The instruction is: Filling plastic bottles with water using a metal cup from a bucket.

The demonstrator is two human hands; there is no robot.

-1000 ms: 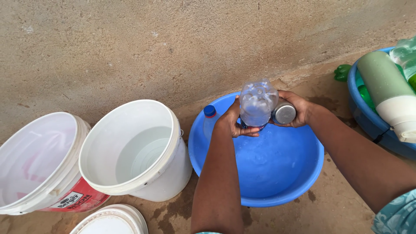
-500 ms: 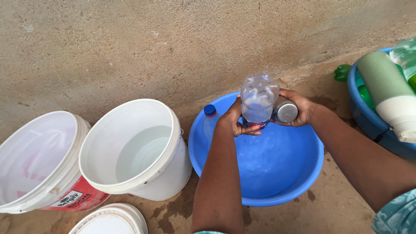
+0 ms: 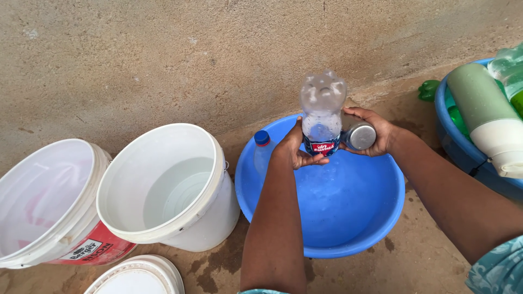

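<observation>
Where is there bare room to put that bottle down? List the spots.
Free: the blue basin's near half, below the hands, and the bare ground between that basin and the second basin at right. Crowded: the far rim, where the left hand and right hand hold the bottle, and the buckets at left.

both forearms are bare from wrist to elbow, with no watch, ring or bracelet on the left hand (image 3: 297,149) or the right hand (image 3: 376,130). a teal sleeve (image 3: 498,269) with a pale leaf-like print covers the right upper arm, well back from the fingers.
</observation>
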